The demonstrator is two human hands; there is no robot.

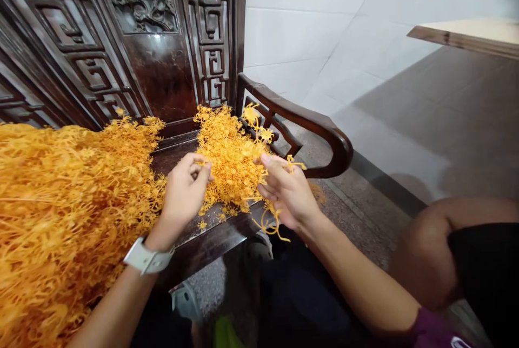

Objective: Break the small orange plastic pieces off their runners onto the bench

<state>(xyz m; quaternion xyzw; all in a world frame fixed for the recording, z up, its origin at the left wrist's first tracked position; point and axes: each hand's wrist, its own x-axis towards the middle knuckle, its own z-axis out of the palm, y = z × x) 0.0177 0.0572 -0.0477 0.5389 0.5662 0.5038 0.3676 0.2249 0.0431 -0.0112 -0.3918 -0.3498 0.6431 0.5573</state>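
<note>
A small heap of thin orange plastic sprigs lies on the dark carved wooden bench, near its right armrest. My left hand, with a white watch on the wrist, pinches a sprig at the heap's left edge. My right hand is at the heap's right side, fingers curled around a few orange strands that dangle below the palm. A much larger pile of the same orange sprigs covers the bench to the left.
The bench's carved back rises behind the piles. White tiled wall and grey floor lie to the right. A wooden board edge shows at the upper right. My knee is at the right, shoes below.
</note>
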